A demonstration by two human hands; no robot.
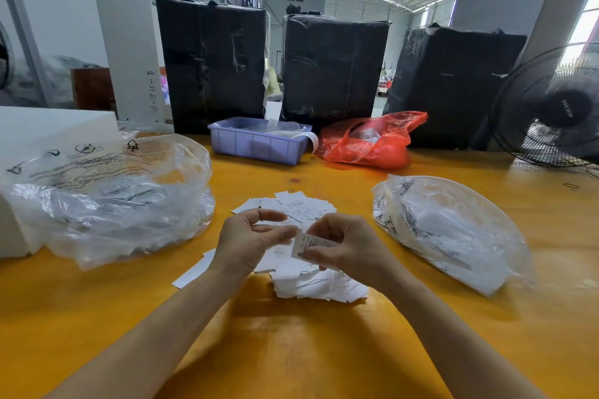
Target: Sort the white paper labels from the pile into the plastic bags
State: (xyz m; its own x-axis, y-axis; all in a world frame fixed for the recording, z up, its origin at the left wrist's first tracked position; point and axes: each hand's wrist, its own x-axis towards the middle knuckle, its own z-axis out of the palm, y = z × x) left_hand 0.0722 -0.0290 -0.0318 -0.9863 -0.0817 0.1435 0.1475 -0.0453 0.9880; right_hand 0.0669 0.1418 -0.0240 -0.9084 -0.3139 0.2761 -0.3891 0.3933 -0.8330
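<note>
A pile of white paper labels (311,282) lies on the yellow table (291,350) in front of me, with more loose labels (291,204) just beyond my hands. My right hand (343,243) pinches one printed label (306,244) above the pile. Beside it, my left hand (249,236) has its fingers curled, and its fingertips touch the same label's left edge. A large clear plastic bag (110,197) with labels inside sits at the left. Another clear plastic bag (453,230) holding white labels lies at the right.
At the back of the table stand a blue plastic tray (256,142) and a red plastic bag (372,139). Three black wrapped bales (330,68) rise behind them. A black fan (551,107) is at the far right, a white box (39,126) at the far left.
</note>
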